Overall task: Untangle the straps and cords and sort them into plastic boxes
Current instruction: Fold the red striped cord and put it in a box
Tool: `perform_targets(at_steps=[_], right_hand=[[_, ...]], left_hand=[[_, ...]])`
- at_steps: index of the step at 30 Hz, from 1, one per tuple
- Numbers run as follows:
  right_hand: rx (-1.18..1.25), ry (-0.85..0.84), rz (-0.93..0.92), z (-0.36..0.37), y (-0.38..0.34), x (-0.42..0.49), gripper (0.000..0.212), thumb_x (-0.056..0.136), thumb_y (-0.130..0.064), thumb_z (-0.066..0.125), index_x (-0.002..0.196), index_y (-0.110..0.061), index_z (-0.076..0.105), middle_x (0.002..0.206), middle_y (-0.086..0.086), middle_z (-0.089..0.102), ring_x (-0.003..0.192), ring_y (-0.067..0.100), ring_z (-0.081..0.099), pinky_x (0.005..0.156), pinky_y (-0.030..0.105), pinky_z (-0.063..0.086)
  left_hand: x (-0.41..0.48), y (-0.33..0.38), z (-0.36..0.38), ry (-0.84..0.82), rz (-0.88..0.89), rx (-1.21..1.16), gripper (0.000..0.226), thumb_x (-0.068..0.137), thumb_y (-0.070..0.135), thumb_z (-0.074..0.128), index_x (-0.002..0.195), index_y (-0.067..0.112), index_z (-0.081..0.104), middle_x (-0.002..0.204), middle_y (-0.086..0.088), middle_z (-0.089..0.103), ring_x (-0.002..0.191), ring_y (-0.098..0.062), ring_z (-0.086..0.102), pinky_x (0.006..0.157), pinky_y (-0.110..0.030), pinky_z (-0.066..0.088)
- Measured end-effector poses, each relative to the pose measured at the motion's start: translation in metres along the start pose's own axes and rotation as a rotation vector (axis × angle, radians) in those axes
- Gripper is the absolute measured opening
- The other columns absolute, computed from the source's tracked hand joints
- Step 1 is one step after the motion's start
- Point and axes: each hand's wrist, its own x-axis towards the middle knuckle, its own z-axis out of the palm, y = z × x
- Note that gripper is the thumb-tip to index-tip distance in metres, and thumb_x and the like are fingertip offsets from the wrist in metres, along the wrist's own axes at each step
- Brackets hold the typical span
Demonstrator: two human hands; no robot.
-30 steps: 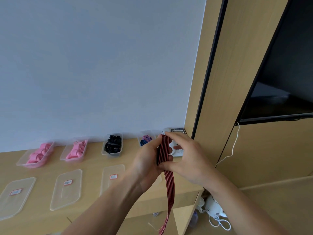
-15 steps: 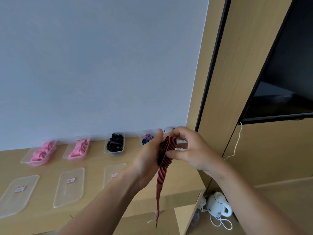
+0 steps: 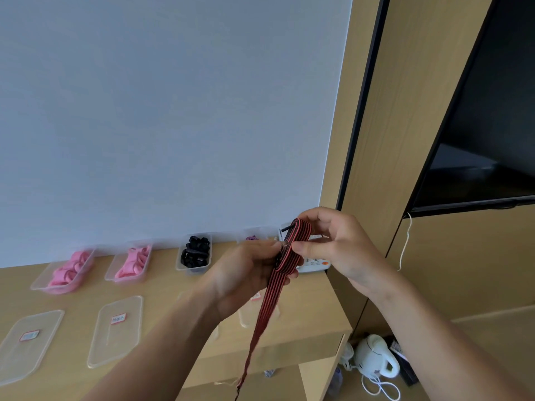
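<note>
Both hands are holding a red-and-black striped strap (image 3: pixel 270 296) in the air above the right end of the wooden desk (image 3: pixel 162 285). The left hand (image 3: pixel 246 273) is curling its fingers round the folded bundle. The right hand (image 3: pixel 338 247) is pinching the bundle's top loop between thumb and fingers. The strap's loose tail is hanging past the desk's near edge.

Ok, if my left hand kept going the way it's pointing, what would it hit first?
Likely the right hand, gripping the same striped strap just beyond the left hand, though depth is unclear.
</note>
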Motion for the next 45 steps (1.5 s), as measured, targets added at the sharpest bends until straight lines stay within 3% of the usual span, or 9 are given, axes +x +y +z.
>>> perform_targets(at_steps=[12, 15, 20, 23, 30, 33, 38, 41, 45], right_hand=[[0.037, 0.022, -0.054, -0.008, -0.010, 0.005, 0.027, 0.080, 0.004, 0.077, 0.103, -0.010, 0.071, 0.089, 0.003, 0.076, 0.085, 0.015, 0.072, 0.080, 0.026, 0.055], [-0.074, 0.122, -0.118, 0.000, -0.011, 0.005, 0.031, 0.081, 0.004, 0.076, 0.104, -0.015, 0.068, 0.091, 0.002, 0.075, 0.086, 0.014, 0.072, 0.080, 0.028, 0.056], [-0.363, 0.322, -0.403, 0.008, -0.005, 0.005, 0.034, 0.078, 0.002, 0.078, 0.103, -0.019, 0.065, 0.088, -0.017, 0.070, 0.085, 0.005, 0.068, 0.079, 0.022, 0.054], [-0.534, 0.327, -0.649, 0.015, 0.009, 0.003, 0.031, 0.077, 0.005, 0.077, 0.101, -0.011, 0.067, 0.093, -0.012, 0.066, 0.089, 0.003, 0.063, 0.081, 0.023, 0.051], [-0.773, 0.250, -0.937, 0.019, 0.054, -0.008, 0.018, 0.094, 0.005, 0.056, 0.100, 0.000, 0.072, 0.111, 0.013, 0.069, 0.104, 0.033, 0.062, 0.090, 0.043, 0.051], [-0.813, 0.236, -0.916, 0.020, 0.063, -0.013, 0.015, 0.091, 0.003, 0.064, 0.101, -0.002, 0.074, 0.117, 0.011, 0.069, 0.107, 0.033, 0.061, 0.091, 0.044, 0.050], [-0.688, 0.271, -0.803, 0.017, 0.056, -0.017, 0.013, 0.083, -0.010, 0.078, 0.096, -0.007, 0.078, 0.110, 0.004, 0.072, 0.102, 0.027, 0.062, 0.089, 0.039, 0.050], [-0.571, 0.312, -0.465, 0.011, 0.041, -0.010, 0.042, 0.080, -0.018, 0.079, 0.121, -0.019, 0.070, 0.123, 0.000, 0.057, 0.117, 0.018, 0.055, 0.099, 0.034, 0.046], [-0.496, -0.017, -0.127, 0.001, 0.028, 0.000, 0.058, 0.083, -0.015, 0.078, 0.136, -0.027, 0.056, 0.134, -0.010, 0.048, 0.129, 0.006, 0.046, 0.108, 0.039, 0.042]], left_hand=[[0.008, -0.009, 0.008, -0.092, -0.019, -0.242, 0.025, 0.094, 0.027, 0.067, 0.097, 0.005, 0.078, 0.093, -0.013, 0.068, 0.077, -0.022, 0.067, 0.074, -0.038, 0.061], [0.013, -0.009, 0.014, 0.006, -0.034, -0.263, 0.032, 0.097, 0.033, 0.063, 0.095, 0.006, 0.079, 0.094, -0.014, 0.071, 0.075, -0.023, 0.068, 0.075, -0.038, 0.062], [0.013, -0.014, 0.022, 0.144, -0.132, -0.099, 0.055, 0.106, 0.049, 0.044, 0.111, 0.002, 0.074, 0.105, -0.019, 0.075, 0.088, -0.032, 0.074, 0.087, -0.049, 0.061], [0.012, -0.010, 0.023, 0.127, -0.135, -0.138, 0.063, 0.102, 0.059, 0.046, 0.115, 0.004, 0.074, 0.106, -0.016, 0.076, 0.090, -0.033, 0.074, 0.098, -0.055, 0.053], [0.015, 0.003, 0.018, 0.158, -0.103, -0.202, 0.046, 0.097, 0.057, 0.055, 0.106, 0.015, 0.073, 0.076, -0.004, 0.062, 0.066, -0.024, 0.063, 0.067, -0.036, 0.054], [0.019, 0.005, 0.016, 0.164, -0.081, -0.221, 0.036, 0.089, 0.043, 0.068, 0.109, 0.014, 0.073, 0.088, -0.006, 0.065, 0.070, -0.022, 0.063, 0.069, -0.037, 0.054], [0.023, 0.002, 0.014, 0.210, 0.016, -0.069, 0.031, 0.101, 0.033, 0.060, 0.115, 0.007, 0.071, 0.100, -0.010, 0.068, 0.077, -0.023, 0.064, 0.068, -0.038, 0.055], [0.023, -0.001, 0.016, 0.188, 0.040, 0.013, 0.030, 0.103, 0.029, 0.058, 0.114, 0.006, 0.074, 0.101, -0.010, 0.070, 0.078, -0.022, 0.063, 0.074, -0.042, 0.058], [0.021, -0.002, 0.019, 0.166, 0.050, 0.133, 0.027, 0.104, 0.025, 0.057, 0.115, 0.006, 0.072, 0.100, -0.007, 0.068, 0.076, -0.018, 0.060, 0.074, -0.039, 0.054]])
